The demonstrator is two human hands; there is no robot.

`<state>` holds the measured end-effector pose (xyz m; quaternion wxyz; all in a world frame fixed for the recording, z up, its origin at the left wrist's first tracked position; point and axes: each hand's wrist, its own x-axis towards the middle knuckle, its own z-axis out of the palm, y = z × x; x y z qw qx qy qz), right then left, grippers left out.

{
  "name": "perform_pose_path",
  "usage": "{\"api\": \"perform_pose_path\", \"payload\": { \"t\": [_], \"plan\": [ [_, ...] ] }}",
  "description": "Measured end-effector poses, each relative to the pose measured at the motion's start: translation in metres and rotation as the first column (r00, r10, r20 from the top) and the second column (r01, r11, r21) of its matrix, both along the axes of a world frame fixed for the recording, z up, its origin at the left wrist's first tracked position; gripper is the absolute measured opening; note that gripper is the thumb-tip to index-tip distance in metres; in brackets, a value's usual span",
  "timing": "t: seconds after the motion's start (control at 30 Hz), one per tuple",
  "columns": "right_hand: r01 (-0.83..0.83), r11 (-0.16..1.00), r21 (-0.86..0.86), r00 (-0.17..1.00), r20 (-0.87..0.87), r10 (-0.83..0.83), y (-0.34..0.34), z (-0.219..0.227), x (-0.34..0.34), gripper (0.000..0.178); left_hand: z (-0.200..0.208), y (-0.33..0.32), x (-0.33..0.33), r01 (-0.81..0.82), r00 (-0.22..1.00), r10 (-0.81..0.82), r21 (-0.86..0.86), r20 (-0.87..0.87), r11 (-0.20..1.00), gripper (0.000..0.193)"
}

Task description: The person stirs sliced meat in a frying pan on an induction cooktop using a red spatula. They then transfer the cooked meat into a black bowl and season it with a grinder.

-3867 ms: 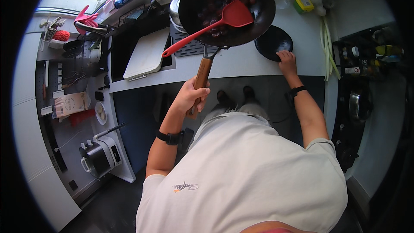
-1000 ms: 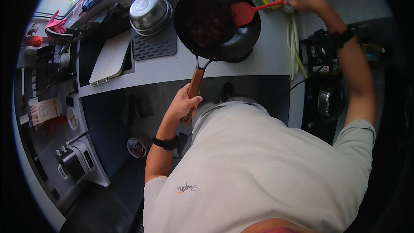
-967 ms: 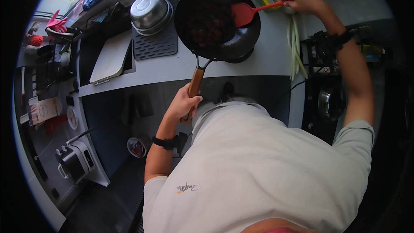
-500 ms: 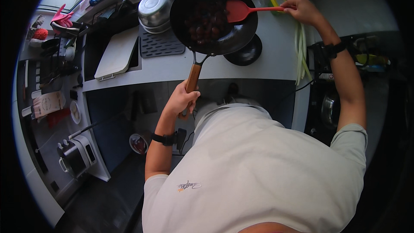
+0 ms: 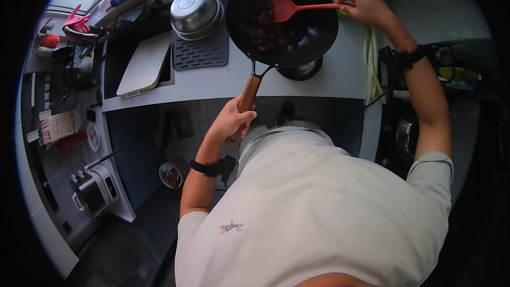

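Note:
My left hand (image 5: 234,118) is closed around the wooden handle of a black wok (image 5: 313,42), which is raised over the counter. Dark reddish-brown chunks of food (image 5: 265,29) lie in the left half of the wok; what they are I cannot make out. A red spatula (image 5: 282,8) rests its broad head among them. Its handle runs to the right, where my right hand (image 5: 366,8) grips the end. Partly hidden below the wok, a round black thing (image 5: 303,70) stands on the counter.
Left of the wok, metal bowls (image 5: 194,13) sit upside down on a grey drying mat (image 5: 199,56). A white cutting board (image 5: 142,69) lies across the sink area. Green onions (image 5: 370,64) hang over the counter's right front edge. A black-and-silver appliance (image 5: 94,191) stands at lower left.
The wok has moved to the right with my left hand, covering more of the round black thing. The spatula has shifted slightly left and up in my right hand.

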<state>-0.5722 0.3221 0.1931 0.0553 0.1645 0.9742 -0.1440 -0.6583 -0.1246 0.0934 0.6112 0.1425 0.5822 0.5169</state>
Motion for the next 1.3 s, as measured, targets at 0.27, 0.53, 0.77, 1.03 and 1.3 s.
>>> {"api": "perform_pose_path", "payload": {
  "t": [0.27, 0.53, 0.77, 1.03, 1.3],
  "plan": [
    [0.048, 0.978, -0.204, 0.999, -0.007, -0.050, -0.038, -0.017, -0.008, 0.023, -0.005, 0.010, 0.007, 0.014, 1.000, -0.014, 0.003, -0.005, 1.000, 0.022],
    [0.156, 0.957, -0.243, 0.985, -0.032, -0.169, -0.085, -0.041, 0.010, 0.026, -0.007, 0.003, 0.005, -0.037, 0.999, 0.037, -0.004, -0.030, 0.999, 0.021],
    [0.208, 0.897, -0.389, 0.951, -0.135, -0.279, -0.117, -0.047, 0.030, 0.026, -0.007, -0.008, -0.004, -0.068, 0.996, 0.068, -0.006, -0.058, 0.998, 0.022],
    [0.231, 0.858, -0.458, 0.937, -0.133, -0.323, -0.123, -0.054, 0.050, 0.025, -0.009, -0.018, -0.010, -0.075, 0.995, 0.074, -0.005, -0.062, 0.997, 0.023],
    [0.228, 0.860, -0.455, 0.938, -0.134, -0.320, -0.130, -0.056, 0.055, 0.025, -0.013, -0.026, -0.013, -0.074, 0.997, 0.073, -0.009, -0.035, 0.997, 0.023]
  ]
}}
